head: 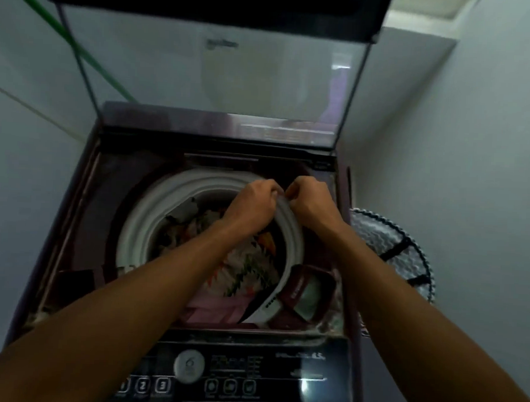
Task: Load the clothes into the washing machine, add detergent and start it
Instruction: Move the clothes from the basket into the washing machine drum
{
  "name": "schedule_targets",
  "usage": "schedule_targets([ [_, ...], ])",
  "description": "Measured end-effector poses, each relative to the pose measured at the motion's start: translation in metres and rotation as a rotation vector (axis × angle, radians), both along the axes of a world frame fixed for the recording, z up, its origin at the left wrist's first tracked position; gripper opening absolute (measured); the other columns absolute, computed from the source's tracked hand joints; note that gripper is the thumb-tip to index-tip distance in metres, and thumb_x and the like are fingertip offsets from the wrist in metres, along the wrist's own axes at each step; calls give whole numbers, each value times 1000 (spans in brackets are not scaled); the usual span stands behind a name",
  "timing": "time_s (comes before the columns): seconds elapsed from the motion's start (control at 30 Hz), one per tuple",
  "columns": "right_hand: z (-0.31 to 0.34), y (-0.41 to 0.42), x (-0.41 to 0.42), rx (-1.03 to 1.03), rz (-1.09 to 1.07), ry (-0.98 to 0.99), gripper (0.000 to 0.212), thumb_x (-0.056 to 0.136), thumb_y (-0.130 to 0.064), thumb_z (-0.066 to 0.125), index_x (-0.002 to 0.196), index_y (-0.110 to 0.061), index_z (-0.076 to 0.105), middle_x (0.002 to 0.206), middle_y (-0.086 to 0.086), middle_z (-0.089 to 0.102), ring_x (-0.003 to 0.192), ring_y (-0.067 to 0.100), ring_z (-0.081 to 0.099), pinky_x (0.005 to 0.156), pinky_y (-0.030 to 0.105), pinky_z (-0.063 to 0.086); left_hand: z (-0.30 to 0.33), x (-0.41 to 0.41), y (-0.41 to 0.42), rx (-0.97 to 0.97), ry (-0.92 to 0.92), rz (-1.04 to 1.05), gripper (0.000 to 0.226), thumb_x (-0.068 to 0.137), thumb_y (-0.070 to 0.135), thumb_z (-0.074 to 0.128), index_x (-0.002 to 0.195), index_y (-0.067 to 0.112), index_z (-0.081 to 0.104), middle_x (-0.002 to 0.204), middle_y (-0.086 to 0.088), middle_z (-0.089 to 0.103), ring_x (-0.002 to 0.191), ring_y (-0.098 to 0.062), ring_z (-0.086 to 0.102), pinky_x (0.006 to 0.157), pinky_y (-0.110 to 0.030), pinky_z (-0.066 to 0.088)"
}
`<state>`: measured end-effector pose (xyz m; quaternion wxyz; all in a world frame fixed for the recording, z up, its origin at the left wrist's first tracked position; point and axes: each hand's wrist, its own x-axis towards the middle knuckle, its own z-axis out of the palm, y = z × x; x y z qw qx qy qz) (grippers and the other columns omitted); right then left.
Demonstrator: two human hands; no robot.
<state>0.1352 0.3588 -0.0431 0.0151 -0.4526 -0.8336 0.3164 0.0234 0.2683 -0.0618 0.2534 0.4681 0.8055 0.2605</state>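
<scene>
The washing machine (193, 289) is a dark maroon top-loader, its glass lid (214, 77) standing open at the back edge. Clothes (242, 266) — white, patterned with orange and green, plus something pink — fill the white-rimmed drum (141, 222).

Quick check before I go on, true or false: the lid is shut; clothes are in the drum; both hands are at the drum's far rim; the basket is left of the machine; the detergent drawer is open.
1. The lid is shut. False: it stands open.
2. Clothes are in the drum. True.
3. The left hand and right hand are at the far rim. True.
4. The basket is left of the machine. False: it is right.
5. The detergent drawer is open. True.
</scene>
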Motion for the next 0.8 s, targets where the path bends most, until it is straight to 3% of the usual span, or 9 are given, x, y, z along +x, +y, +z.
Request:
schedule_targets([
  [0.17, 27, 27, 63, 41, -281, 184, 10, 83, -9, 64, 86, -13, 73, 85, 8, 72, 79, 21, 67, 72, 29, 53, 20, 53, 40, 229, 50, -161, 23, 93, 14, 53, 110, 18, 68, 104, -4, 58, 102, -20, 55, 94, -33, 45],
  [0.27, 24, 45, 107, 38, -375, 187, 9, 87, -8, 64, 86, -13, 72, 77, 2, 66, 74, 17, 65, 64, 27, 48, 28, 87, 63, 271, 135, -243, 23, 94, 13, 53, 109, 18, 69, 104, -4, 59, 101, -20, 50, 89, -25, 38],
  [0.4, -5, 67, 165, -68, -477, 107, 15, 84, -3, 63, 84, -13, 73, 83, 7, 71, 80, 23, 68, 75, 38, 58, 24, 130, 91, 300, 207, -371, 22, 93, 12, 54, 103, 19, 72, 97, -2, 63, 95, -21, 50, 85, -31, 42],
  [0.5, -34, 77, 204, -146, -510, 30, 13, 83, -3, 64, 82, -12, 74, 90, 11, 74, 89, 25, 69, 83, 37, 56, 9, 159, 109, 203, 185, -509, 22, 93, 14, 53, 103, 23, 70, 97, 0, 63, 93, -21, 52, 84, -35, 45],
  [0.63, -84, 80, 247, -281, -592, -45, 12, 85, -7, 62, 82, -4, 73, 85, 16, 73, 83, 31, 70, 77, 43, 59, -13, 191, 129, -18, 114, -626, 25, 93, 12, 53, 107, 19, 71, 105, -3, 68, 99, -21, 61, 83, -27, 47],
  [0.7, -115, 82, 264, -318, -609, -83, 15, 84, -7, 60, 81, -2, 73, 83, 18, 72, 81, 34, 69, 75, 46, 59, -24, 207, 140, -114, 67, -617, 25, 92, 10, 51, 105, 15, 72, 111, -5, 70, 105, -21, 63, 88, -27, 48],
  [0.8, -150, 81, 278, -378, -610, -150, 14, 85, -8, 55, 79, 0, 65, 82, 17, 67, 79, 33, 66, 68, 38, 56, -46, 229, 152, -224, 14, -535, 27, 90, 8, 50, 104, 15, 71, 115, -4, 71, 111, -21, 62, 95, -34, 49],
])
